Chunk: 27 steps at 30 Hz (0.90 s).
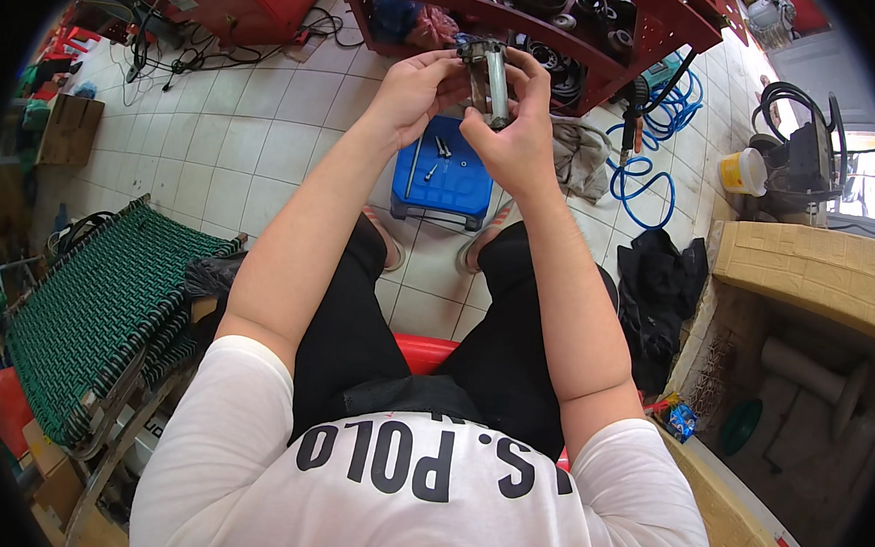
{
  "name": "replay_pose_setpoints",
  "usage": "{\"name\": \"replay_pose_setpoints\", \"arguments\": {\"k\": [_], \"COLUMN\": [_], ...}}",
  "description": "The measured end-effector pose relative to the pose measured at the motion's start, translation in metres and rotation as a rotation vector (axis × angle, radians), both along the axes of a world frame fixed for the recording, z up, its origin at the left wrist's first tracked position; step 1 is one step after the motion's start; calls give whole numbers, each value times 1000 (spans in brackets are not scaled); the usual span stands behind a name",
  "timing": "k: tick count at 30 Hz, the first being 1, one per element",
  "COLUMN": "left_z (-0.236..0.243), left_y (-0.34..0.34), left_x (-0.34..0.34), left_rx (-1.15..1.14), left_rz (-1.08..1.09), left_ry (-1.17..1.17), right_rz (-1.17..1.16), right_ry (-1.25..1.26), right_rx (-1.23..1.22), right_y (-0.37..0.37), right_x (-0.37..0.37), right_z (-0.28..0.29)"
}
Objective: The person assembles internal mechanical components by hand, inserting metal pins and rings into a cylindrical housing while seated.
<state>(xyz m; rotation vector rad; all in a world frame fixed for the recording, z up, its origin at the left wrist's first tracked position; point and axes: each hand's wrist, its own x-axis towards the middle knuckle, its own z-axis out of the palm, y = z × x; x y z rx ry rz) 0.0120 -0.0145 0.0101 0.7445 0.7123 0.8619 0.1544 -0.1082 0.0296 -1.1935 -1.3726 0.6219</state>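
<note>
Out in front of me, above a small blue stool (454,192), I hold a silvery metal cylinder with a dark, uneven end piece (496,85). My right hand (516,143) is wrapped round its right side, the thumb against the lower part. On the other side, my left hand (408,93) is closed at the dark upper end, thumb and fingers touching it; some fingertips are hidden. Several screws (443,148) lie on the stool top. A small ring-shaped piece (463,163) is beside them, and a thin rod (417,158) lies along the stool's left side.
A red tool cart (662,37) full of metal parts stands beyond my hands. Blue coiled hose (645,191) and a grey rag (580,157) lie on the tiled floor to the right. A green woven folding bed (105,303) is at left, a cardboard box (808,271) at right.
</note>
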Motion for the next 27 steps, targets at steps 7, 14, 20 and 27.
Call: {"name": "replay_pose_setpoints", "arguments": {"k": [7, 14, 20, 27], "left_z": [-7, -1, -1, 1], "left_y": [7, 3, 4, 2], "left_x": [-3, -1, -2, -1], "left_rx": [3, 16, 35, 33], "left_rz": [-20, -25, -35, -28], "left_ry": [-34, -24, -26, -27], "right_rz": [15, 5, 20, 22], "right_ry": [26, 32, 84, 102], "right_rx": [-36, -8, -25, -25], "right_y": [-2, -1, 0, -1], "right_x": [-3, 0, 0, 0], "right_z": [6, 3, 3, 3]}}
